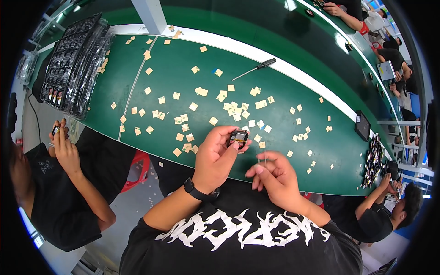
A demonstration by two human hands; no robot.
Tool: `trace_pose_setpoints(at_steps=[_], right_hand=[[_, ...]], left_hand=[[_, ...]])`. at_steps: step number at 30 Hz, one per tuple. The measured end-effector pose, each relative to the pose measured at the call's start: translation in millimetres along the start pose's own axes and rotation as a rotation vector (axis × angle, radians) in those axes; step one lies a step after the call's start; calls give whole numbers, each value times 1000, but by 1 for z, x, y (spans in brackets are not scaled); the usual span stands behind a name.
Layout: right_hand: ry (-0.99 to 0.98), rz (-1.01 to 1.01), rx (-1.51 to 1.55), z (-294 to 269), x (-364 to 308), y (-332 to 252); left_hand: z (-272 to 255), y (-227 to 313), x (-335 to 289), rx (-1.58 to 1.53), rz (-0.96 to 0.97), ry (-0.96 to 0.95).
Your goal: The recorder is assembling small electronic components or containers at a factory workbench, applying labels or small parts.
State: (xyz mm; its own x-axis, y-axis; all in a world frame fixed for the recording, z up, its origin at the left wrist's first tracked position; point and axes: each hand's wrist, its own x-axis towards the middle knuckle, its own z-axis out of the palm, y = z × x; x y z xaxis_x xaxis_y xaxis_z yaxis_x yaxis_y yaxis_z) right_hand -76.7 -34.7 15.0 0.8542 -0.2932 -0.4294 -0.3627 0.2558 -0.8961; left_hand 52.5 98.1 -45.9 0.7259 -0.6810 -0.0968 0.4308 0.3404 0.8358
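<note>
Over the near edge of the green table, my left hand [213,158] is closed round a small black electronic device [239,136]. Its open face is turned up, showing a grey part with a bit of orange or brown, and my thumb rests on its near edge. Just to the right, my right hand [278,178] is apart from the device, with thumb and forefinger pinched together. A thin, pale sliver seems to stand up from that pinch, too fine to name. Many small cream paper squares [193,106] lie scattered across the table [275,174] beyond both hands.
A black screwdriver [254,68] lies toward the far edge. Stacked black trays in plastic [73,64] stand at the left. At the right end are a black box [362,125] and a heap of small devices [373,158]. One co-worker sits at each side.
</note>
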Motion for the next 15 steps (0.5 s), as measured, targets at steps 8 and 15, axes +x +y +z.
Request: trace_pose_setpoints(at_steps=[8, 15], right_hand=[[95, 57, -210, 9, 23, -20], [104, 116, -253, 7, 34, -22]], left_hand=[[2, -2, 0, 110, 33, 14], [0, -4, -2, 248, 47, -7]])
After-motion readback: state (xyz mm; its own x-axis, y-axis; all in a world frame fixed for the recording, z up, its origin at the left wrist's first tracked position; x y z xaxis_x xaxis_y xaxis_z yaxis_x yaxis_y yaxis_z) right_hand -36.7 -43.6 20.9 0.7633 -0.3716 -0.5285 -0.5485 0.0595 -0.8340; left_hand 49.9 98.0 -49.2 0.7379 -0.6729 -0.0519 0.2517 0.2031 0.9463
